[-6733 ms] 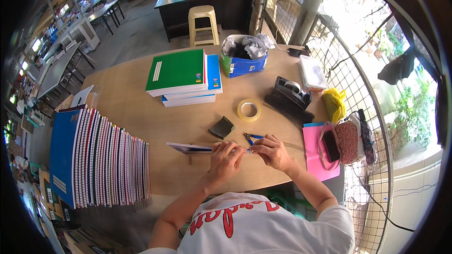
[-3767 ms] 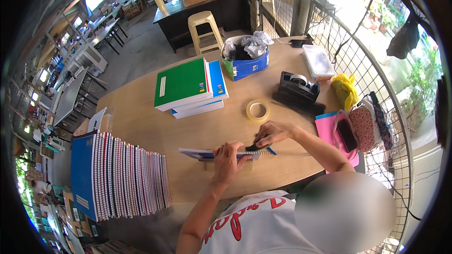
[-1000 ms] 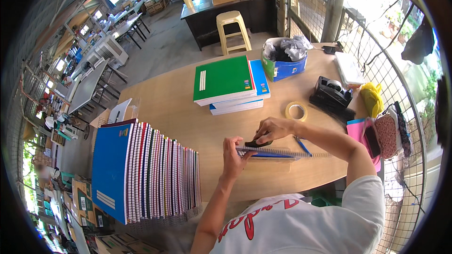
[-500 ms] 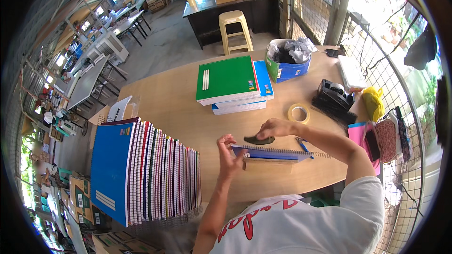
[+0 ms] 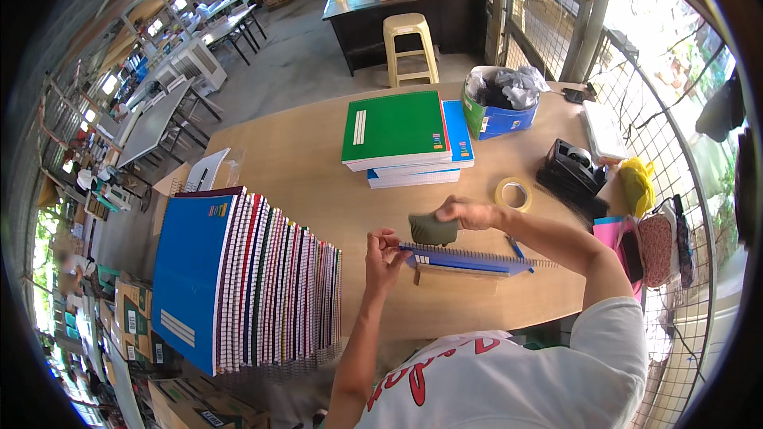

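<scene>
Close in front of me a blue spiral notebook (image 5: 469, 260) is tilted up on its edge, its wire coil uppermost, over a brown wooden piece (image 5: 453, 272). My left hand (image 5: 385, 258) is closed on the notebook's left end, fingers at the coil's tip. Just beyond the coil, my right hand (image 5: 470, 213) grips a dark olive-green flat object (image 5: 434, 229), perhaps a folded cloth or pad. A blue pen (image 5: 515, 246) lies behind the notebook's right part.
A long stack of spiral notebooks (image 5: 195, 270) stands at the left. Further back are a green notebook (image 5: 393, 127) atop a pile, a box with plastic bags (image 5: 505, 115), a tape roll (image 5: 513, 194) and a black tape dispenser (image 5: 571, 168). Wire mesh borders the right.
The olive-green object has turned, so its broad face now shows above the coil. My left hand's fingers have drawn in on the notebook's end. The view has shifted slightly.
</scene>
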`<state>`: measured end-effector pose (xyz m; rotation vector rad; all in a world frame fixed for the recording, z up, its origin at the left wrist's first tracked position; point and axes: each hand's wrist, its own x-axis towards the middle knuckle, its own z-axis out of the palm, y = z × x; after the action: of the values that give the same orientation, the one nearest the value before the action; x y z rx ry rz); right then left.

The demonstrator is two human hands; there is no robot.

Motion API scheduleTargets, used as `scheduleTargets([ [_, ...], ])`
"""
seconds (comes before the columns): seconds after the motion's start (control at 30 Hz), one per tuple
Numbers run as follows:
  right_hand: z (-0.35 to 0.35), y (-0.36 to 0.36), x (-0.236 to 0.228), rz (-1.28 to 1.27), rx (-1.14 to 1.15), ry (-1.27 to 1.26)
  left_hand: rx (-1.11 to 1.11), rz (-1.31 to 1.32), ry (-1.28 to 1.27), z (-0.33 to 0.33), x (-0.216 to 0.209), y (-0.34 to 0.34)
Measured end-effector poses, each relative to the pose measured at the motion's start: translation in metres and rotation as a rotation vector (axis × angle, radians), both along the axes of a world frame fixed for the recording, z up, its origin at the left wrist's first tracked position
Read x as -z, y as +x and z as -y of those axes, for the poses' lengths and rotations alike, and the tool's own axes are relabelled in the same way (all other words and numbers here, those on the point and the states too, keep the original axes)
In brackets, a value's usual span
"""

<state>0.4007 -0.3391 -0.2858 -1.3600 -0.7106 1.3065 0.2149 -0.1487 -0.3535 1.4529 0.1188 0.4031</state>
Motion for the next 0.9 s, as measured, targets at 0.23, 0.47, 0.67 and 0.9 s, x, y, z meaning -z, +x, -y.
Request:
scheduleTargets([
  [0.23, 0.036, 0.035, 0.04, 0.736, -0.021, -0.116, 0.105, 0.059, -0.188, 0.003, 0.01, 0.003],
  [0.47, 0.196, -0.086, 0.136, 1.163, 0.303, -0.981, 0.126, 0.145, -0.104, 0.008, 0.008, 0.011],
  [0.67, 0.234, -0.094, 0.159, 1.455, 0.827, -0.554, 0.324, 0.162, -0.365, -0.004, 0.022, 0.02],
  [0.9, 0.215, -0.049, -0.015, 1.268, 1.031, 0.05, 0.187, 0.093, -0.353, 0.017, -0.007, 0.015],
])
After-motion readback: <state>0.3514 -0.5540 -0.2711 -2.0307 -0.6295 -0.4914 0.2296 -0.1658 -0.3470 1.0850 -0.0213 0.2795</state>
